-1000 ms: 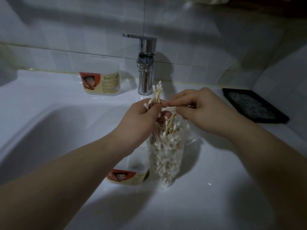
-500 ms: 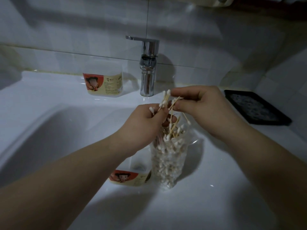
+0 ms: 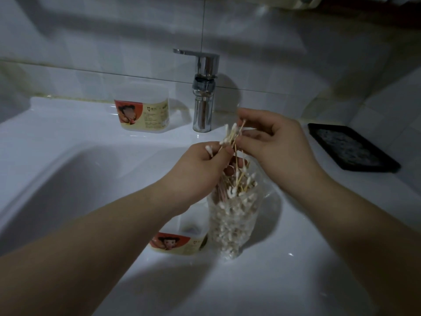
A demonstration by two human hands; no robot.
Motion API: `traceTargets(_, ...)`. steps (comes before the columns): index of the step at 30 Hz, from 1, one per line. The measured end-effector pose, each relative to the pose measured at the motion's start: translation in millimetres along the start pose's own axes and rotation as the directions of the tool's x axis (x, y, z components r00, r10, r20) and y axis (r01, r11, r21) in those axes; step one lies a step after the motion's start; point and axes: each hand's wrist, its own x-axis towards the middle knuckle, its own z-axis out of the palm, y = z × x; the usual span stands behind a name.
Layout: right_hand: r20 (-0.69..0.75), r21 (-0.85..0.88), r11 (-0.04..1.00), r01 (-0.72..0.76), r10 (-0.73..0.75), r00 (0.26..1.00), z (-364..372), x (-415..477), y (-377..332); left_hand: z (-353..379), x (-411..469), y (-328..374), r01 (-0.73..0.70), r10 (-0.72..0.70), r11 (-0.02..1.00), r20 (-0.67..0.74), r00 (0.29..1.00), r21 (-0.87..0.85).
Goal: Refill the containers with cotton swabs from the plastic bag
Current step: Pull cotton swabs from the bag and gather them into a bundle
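Note:
A clear plastic bag (image 3: 230, 224) full of cotton swabs stands on the white sink counter, near the basin's right rim. Above its mouth, my left hand (image 3: 200, 165) grips a small bundle of cotton swabs (image 3: 231, 136), their white tips sticking up. My right hand (image 3: 268, 137) pinches swabs at the top of that same bundle. A translucent container (image 3: 180, 244) with a red and cream label sits just left of the bag, partly hidden under my left forearm. A second matching container (image 3: 142, 110) stands at the back of the counter, left of the tap.
A chrome tap (image 3: 204, 92) rises behind my hands. The white basin (image 3: 75, 179) fills the left side. A black tray (image 3: 350, 147) lies on the counter at the right, by the tiled wall.
My right hand has drawn more swabs up out of the bag and added them to the bundle in my left hand. Both hands have risen slightly above the bag.

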Motion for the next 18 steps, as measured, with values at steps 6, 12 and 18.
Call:
traceTargets(6, -0.105, 0.011, 1.0, -0.006, 0.007, 0.994, 14, -3, 2, 2, -2, 2, -0.013, 0.013, 1.0, 0.033, 0.999, 0.0)
traceTargets(12, -0.058, -0.016, 0.999, -0.029, 0.028, 0.998, 16, -3, 2, 3, -1, 1, 0.073, -0.07, 0.984, 0.029, 0.997, -0.161)
traceTargets(18, 0.025, -0.031, 0.999, -0.032, 0.033, 0.999, 10, -3, -6, 4, -1, 1, 0.101, -0.093, 0.975, 0.053, 0.994, -0.195)
